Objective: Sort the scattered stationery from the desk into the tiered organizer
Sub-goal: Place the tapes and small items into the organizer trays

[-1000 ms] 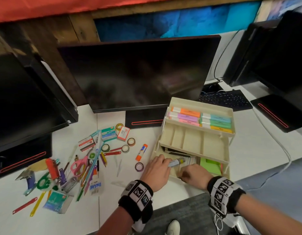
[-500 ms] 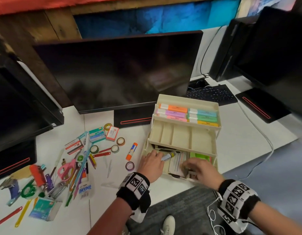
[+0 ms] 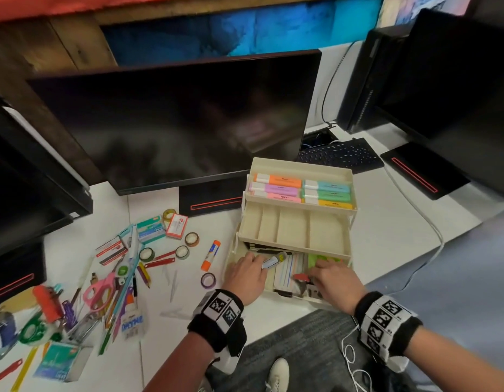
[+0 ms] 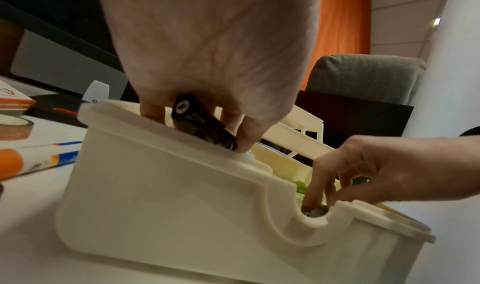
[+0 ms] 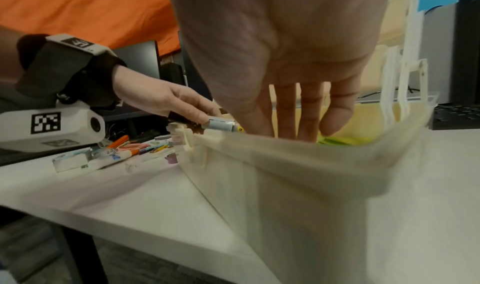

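Observation:
The cream tiered organizer [image 3: 296, 248] stands on the desk right of centre. Its top tier holds pastel highlighters [image 3: 301, 190]; the middle tier's compartments are bare. My left hand [image 3: 258, 260] grips a dark pen with a grey cap [image 3: 273, 260] over the left end of the bottom tier. That pen [image 4: 201, 122] points into the tray in the left wrist view. My right hand [image 3: 318, 274] reaches into the bottom tier with straight fingers [image 5: 285, 112]. Its tips are hidden behind the organizer's wall [image 5: 298, 185], beside green sticky notes [image 3: 323, 258] and striped cards [image 3: 287, 271].
Loose stationery covers the desk's left side: pink scissors [image 3: 99, 291], a glue stick [image 3: 211, 254], tape rolls [image 3: 192, 239], staple boxes [image 3: 150, 229], pens. A large monitor [image 3: 174, 123] stands behind, a keyboard [image 3: 341, 155] and white cable [image 3: 432, 230] at right. The desk's front edge runs just below the organizer.
My right hand has slid from beside the left hand toward the right part of the bottom tier. The left hand still holds the pen over the tier's left end.

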A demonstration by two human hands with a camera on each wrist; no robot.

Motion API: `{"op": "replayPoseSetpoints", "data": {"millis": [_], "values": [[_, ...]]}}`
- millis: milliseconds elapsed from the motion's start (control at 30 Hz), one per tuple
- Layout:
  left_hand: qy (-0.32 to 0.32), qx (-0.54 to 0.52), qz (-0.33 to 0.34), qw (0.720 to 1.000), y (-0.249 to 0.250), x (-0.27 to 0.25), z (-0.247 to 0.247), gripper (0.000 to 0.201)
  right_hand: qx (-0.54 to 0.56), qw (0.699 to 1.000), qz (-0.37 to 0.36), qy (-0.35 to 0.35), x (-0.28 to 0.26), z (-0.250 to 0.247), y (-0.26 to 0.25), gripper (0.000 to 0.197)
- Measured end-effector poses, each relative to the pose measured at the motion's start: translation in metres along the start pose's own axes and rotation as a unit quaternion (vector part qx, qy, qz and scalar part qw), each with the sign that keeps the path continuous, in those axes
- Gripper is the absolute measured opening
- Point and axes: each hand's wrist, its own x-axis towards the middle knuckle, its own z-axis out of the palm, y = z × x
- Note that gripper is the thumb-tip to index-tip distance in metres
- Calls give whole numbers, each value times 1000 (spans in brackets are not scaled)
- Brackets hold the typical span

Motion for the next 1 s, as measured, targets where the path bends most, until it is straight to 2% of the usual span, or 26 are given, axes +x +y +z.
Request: {"op": "replayPoseSetpoints", "data": {"millis": [133,200,233,300,367,400,467,567,733,833,900,933,1000], "values": [[0,-12,2,1000,-1,-2,0,36,-45,999,5,-16,-2,-1,5,20],[3,-11,3,1000,-2,-3,0,35,-62,998,3,-23,-6,-4,5,10],[3,-11,2,1000,-3,-3,0,35,-76,996,9,-36,-8,-5,7,11],[3,-10,1,1000,-3,-3,1,35,-79,996,30,-40,-7,3,14,29],[4,-11,1,1000,-3,-3,1,34,-95,995,37,-17,-4,5,15,37],[3,-9,1,1000,-2,-3,2,34,-109,994,26,-6,-4,1,12,34],[0,-6,0,1000,-2,-2,3,34,-91,995,35,-35,-4,-7,5,14],[-1,-9,-1,1000,0,-2,3,33,-112,990,57,-66,-3,-9,7,26],[-9,-13,-2,1000,7,2,5,35,-143,981,95,-86,-5,-11,1,29],[-49,-45,-25,997,17,11,6,39,-86,988,110,-58,-6,-16,-5,30],[-88,-108,-50,989,25,19,4,39,16,994,111,-9,-5,-17,-12,25],[-103,-148,-60,982,29,24,3,39,96,988,118,16,-4,-17,-16,22],[-117,-227,-75,964,36,31,5,40,266,954,132,44,0,-14,-26,16]]}}
